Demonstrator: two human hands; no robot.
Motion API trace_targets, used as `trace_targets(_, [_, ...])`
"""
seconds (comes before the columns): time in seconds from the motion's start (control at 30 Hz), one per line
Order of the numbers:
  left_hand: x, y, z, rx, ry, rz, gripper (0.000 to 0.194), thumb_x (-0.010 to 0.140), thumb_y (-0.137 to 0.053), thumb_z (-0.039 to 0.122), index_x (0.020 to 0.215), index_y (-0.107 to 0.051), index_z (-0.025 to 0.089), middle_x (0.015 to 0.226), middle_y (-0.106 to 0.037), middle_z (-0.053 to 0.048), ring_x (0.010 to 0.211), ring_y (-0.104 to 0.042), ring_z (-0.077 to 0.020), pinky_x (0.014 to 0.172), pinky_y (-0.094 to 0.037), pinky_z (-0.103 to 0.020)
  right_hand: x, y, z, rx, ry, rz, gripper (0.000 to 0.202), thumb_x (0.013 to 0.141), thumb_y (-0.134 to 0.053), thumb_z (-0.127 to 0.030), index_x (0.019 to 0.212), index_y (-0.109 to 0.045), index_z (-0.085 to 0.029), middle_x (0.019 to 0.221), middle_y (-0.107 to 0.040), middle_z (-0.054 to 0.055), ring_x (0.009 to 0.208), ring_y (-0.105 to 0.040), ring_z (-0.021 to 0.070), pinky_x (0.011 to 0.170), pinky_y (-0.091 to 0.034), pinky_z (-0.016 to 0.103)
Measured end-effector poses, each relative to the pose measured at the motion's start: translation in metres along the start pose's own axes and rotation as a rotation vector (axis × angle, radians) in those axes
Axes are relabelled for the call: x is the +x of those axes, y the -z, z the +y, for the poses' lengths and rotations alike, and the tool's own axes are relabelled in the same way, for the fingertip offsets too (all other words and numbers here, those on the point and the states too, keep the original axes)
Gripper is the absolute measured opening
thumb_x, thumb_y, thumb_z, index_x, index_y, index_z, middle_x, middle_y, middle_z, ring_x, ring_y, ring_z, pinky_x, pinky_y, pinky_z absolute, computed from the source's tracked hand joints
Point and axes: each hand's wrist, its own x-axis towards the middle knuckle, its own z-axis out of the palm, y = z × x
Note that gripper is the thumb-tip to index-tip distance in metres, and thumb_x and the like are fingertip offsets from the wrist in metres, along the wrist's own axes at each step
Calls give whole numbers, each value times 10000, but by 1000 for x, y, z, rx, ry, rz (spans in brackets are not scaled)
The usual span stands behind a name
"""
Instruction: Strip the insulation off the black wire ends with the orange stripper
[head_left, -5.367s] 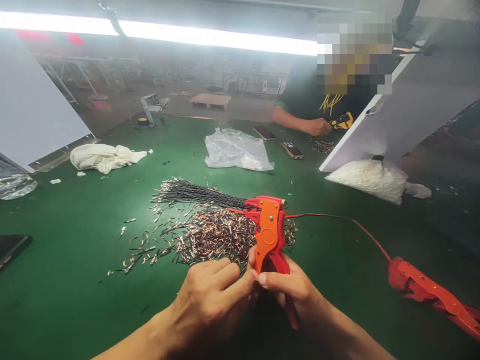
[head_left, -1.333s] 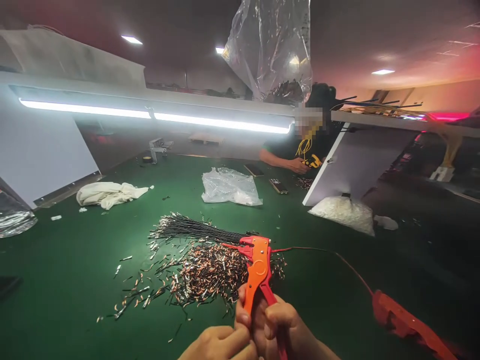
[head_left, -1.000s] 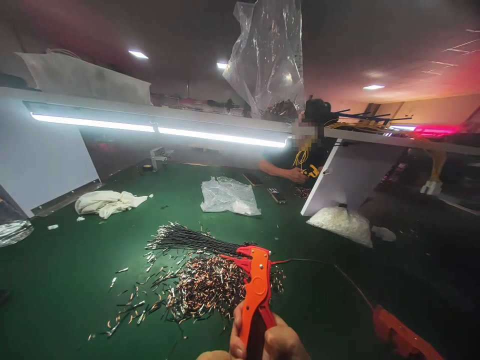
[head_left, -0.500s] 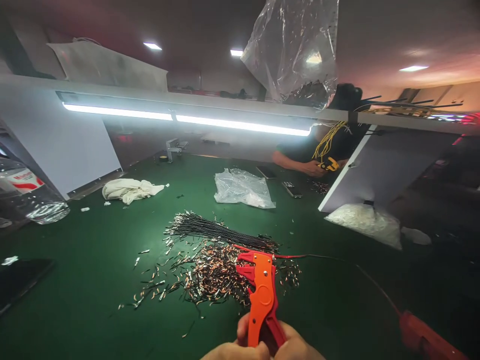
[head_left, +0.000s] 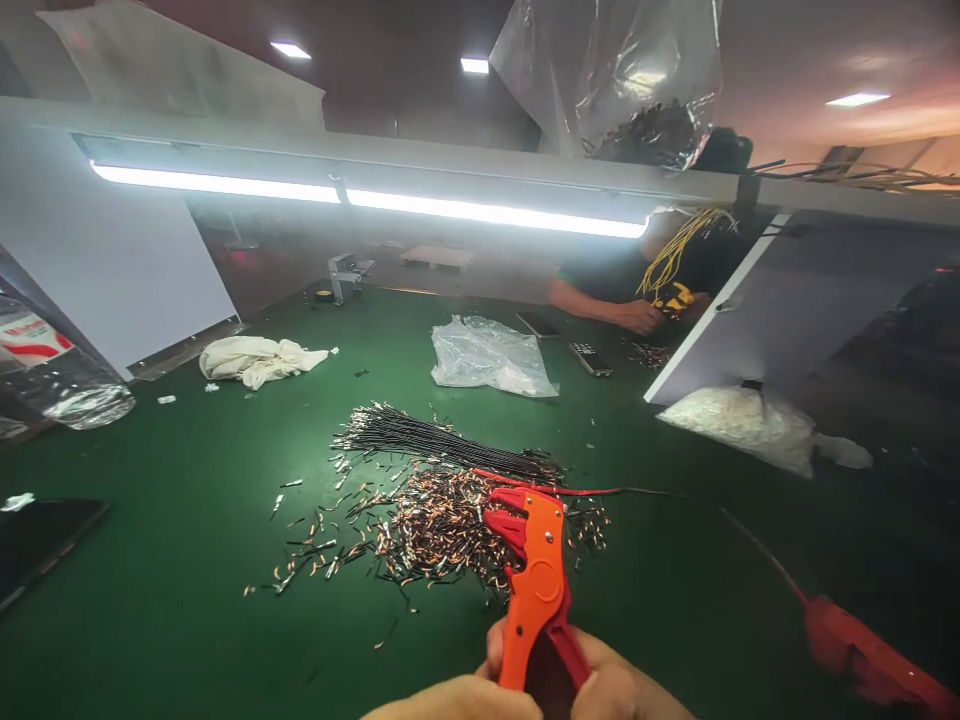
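"Before the hold is passed, what does each hand have?"

"The right hand (head_left: 622, 688) is wrapped around the handles of the orange-and-red hand tool (head_left: 543, 580), at lower centre of the frame. The left hand (head_left: 457, 698) meets the tool's foot at the bottom edge; whether it grips anything, I cannot tell."

"Why so low a hold?"

"In my judgement, it leaves the tool's head uncovered and the handles room to travel. The handles stand apart, and the red jaws show a gap with nothing evident between them."

"And the material?"

"The bundle of black wires (head_left: 442, 440) lies at centre, strands roughly parallel, probably for order. Below it, the heap of short pieces (head_left: 442, 530) sits loose on the green table (head_left: 225, 540), scattering leftward. Both are near the hands and below the tube light (head_left: 487, 206), likely for visibility."

"Anything unresolved?"

"One item. A red strand (head_left: 592, 491) runs past the tool's head toward a blurred red object (head_left: 870, 645) at lower right; a join cannot be confirmed."
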Motion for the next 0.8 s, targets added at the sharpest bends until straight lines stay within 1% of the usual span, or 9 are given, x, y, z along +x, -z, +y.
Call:
trace_targets(0.07, [3,2,-2,-44,19,32,120,927,-556,312,980,-643,250,1005,-665,-28,846,-631,-158,714,-568,-289,-1,0,0,33,-8,-8,493,463,-506,-25,916,-655,-147,770,-628,23,691,-590,150,692,-415,271])
trace_targets(0.2, [12,12,-2,-106,41,106,264,938,-537,345,1150,-585,196,1183,-601,-87,971,-617,-183,832,-545,-378,2,2,1,95,44,-20,499,445,-504,-12,906,-640,-144,742,-606,11,670,-577,144,670,-412,262])
trace_targets(0.27, [18,18,-2,-128,52,129,196,931,-547,323,1088,-606,220,1070,-650,-63,879,-628,-160,777,-546,-330,2,1,0,135,81,-17,459,471,-530,-34,904,-623,-154,730,-598,4,649,-570,143,639,-415,255])
trace_targets(0.37, [28,33,-5,-125,88,211,115,934,-505,199,965,-613,224,751,-667,-17,655,-595,-133,634,-503,-285,-1,-6,-6,168,151,-23,446,507,-554,-79,943,-599,-163,770,-618,17,685,-592,162,646,-435,272])
trace_targets(0.4, [31,38,-8,-78,91,371,122,921,-501,173,931,-608,229,628,-632,12,566,-551,-133,565,-462,-290,-3,-9,-8,169,173,-29,462,509,-550,-83,963,-593,-161,799,-632,31,727,-608,180,677,-448,296])
trace_targets(0.47, [36,48,-15,-87,284,432,143,879,-539,137,997,-599,189,524,-550,38,504,-480,-124,524,-406,-282,-4,-14,-9,180,212,-61,459,529,-531,-101,981,-585,-150,831,-649,58,783,-629,220,719,-469,366])
trace_targets(0.5, [37,52,-18,-113,373,401,215,856,-544,73,1032,-593,186,540,-546,44,510,-476,-112,524,-392,-264,-4,-16,-9,194,226,-84,436,548,-518,-119,978,-583,-143,824,-651,67,780,-633,231,715,-476,392])
trace_targets(0.53, [38,54,-21,-129,401,419,255,842,-556,42,1045,-587,193,549,-541,56,502,-461,-97,522,-382,-248,-3,-16,-8,216,231,-105,412,570,-503,-139,974,-580,-136,808,-648,70,762,-634,233,700,-481,405])
trace_targets(0.8, [40,37,-16,-194,455,423,192,834,-579,20,954,-601,168,623,-612,31,516,-511,-90,529,-398,-236,0,-17,1,315,160,-149,300,691,-496,-300,945,-565,-157,718,-612,19,638,-610,175,652,-453,371])
